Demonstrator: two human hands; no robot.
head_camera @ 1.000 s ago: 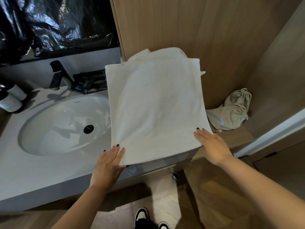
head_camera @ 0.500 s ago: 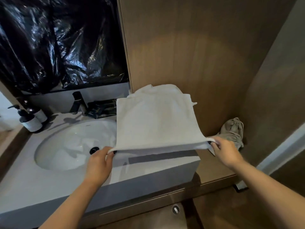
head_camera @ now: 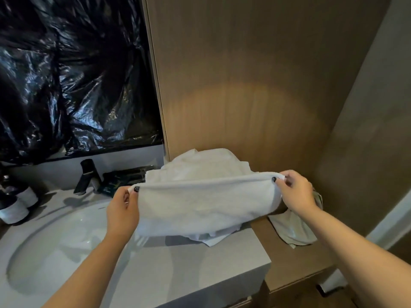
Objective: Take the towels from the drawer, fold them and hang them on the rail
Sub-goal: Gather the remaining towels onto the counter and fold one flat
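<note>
The grey worktop (head_camera: 222, 263) carried an inset white basin (head_camera: 66, 236), a black tap (head_camera: 87, 176), two dark bottles (head_camera: 15, 203) at far left and a dark packet (head_camera: 124, 178). A crumpled grey-green cloth (head_camera: 293, 230) lay on the adjoining wooden ledge (head_camera: 295, 263).

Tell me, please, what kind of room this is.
Most likely a bathroom. A white oval sink is set into a grey counter, a dark tap stands behind it, and both hands hold a white towel over the counter.

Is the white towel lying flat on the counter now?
No, both hands, left hand and right hand, hold the white towel up by its edge.
</note>
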